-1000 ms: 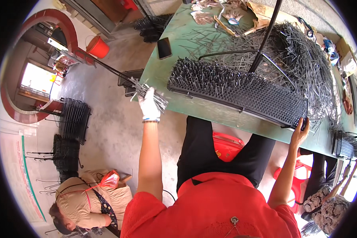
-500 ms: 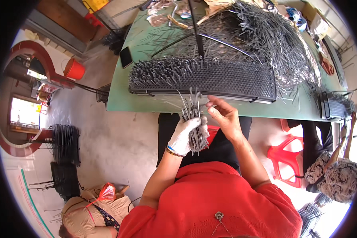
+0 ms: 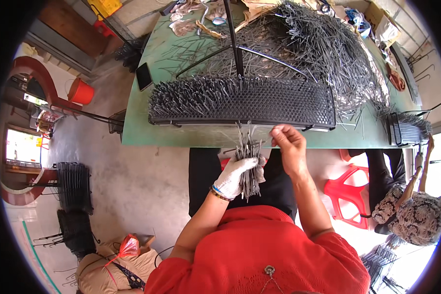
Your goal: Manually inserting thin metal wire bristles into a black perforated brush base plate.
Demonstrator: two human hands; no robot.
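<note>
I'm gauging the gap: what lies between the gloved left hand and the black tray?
The head view shows the upper ends of the dark sticks the left hand holds, and a strip of green tabletop in front of the black tray.

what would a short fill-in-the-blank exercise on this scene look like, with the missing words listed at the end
1. The person's left grip holds a bundle of dark strips and wears a glove coloured ____.
2. In the picture, the standing strips crowd the perforated tray mostly on its ____ side.
3. The phone lies on a table coloured ____.
4. The bucket near the round wall opening is coloured ____.

Missing words: white; left; green; red.
</note>
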